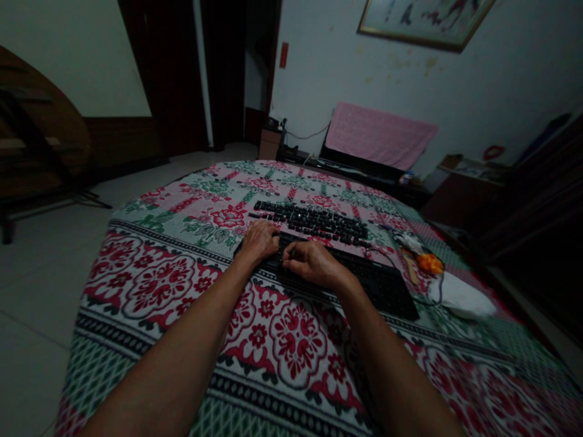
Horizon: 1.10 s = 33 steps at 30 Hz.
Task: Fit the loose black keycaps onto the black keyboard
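A black keyboard base (380,285) lies on the patterned cover in front of me, its keys apparently off at the right part. My left hand (260,241) rests on the base's left end, its fingers curled over the far edge. Just to the right, my right hand (313,262) is over the base with thumb and fingers pinched together. Whatever is between those fingertips is too dark and small to make out. Beyond the base, loose black keycaps (314,220) are laid out in rows.
The floral cover (150,285) spreads over the whole surface. At the right lie an orange bundle (429,263), a flat wooden-coloured strip (410,267) and a white bag-like item (464,294). Behind stands a screen draped with a pink towel (378,135); a folded round table (43,121) is at left.
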### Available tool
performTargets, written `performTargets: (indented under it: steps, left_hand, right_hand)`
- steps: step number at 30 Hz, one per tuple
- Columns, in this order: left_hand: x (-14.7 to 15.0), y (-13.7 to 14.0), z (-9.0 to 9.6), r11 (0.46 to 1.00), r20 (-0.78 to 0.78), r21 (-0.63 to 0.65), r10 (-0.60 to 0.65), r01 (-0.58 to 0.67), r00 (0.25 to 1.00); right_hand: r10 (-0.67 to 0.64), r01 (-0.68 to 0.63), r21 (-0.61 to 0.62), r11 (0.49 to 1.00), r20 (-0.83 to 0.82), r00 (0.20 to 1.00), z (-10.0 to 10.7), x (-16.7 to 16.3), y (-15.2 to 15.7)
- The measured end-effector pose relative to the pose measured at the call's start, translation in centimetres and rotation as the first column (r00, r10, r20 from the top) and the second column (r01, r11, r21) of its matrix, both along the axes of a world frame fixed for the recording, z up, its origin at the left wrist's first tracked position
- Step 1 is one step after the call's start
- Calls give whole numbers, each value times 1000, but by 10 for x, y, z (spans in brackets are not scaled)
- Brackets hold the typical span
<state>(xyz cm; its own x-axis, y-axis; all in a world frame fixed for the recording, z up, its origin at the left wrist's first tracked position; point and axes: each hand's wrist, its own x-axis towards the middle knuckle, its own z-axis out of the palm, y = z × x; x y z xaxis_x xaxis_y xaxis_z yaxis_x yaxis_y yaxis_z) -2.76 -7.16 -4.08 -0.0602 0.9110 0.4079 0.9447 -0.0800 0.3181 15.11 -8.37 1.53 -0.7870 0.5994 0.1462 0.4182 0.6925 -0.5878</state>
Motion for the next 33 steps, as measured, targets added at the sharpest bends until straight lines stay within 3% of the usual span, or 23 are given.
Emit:
performTargets:
  steps: [7,15,18,20,23,25,28,33]
  left_hand:
    - [1,-1,2,1000,-17,-9,3,-3,1000]
    - [-1,1,-2,1000,-37,22,-18,19,999]
    - [-1,2,-4,1000,-34,22,-13,14,999]
    - [-1,2,-4,1000,-34,14,0,0,999]
    - [0,2,-4,1000,-31,-1,14,-14,999]
    - [0,2,-4,1000,-27,-5,8,-8,1000]
    - [-1,4,-6,1000,-26,1,-1,1,1000]
    - [-3,6,-7,999,-41,32,-18,19,999]
  right_hand:
    - [-27,29,94,995,-17,999,4,-3,-2]
    - [-24,28,108,994,-34,999,6,-1,-2]
    - [-49,51,27,998,-65,997,3,0,4]
    - [-80,68,-111,992,-112,990,-1,0,10]
    - [-137,51,-383,922,-202,970,-10,1,20]
    - [-169,27,-497,867,-242,956,-13,2,24]
    - [-179,9,-551,834,-255,950,-14,3,29]
    - [-178,38,-488,872,-244,953,-6,10,33]
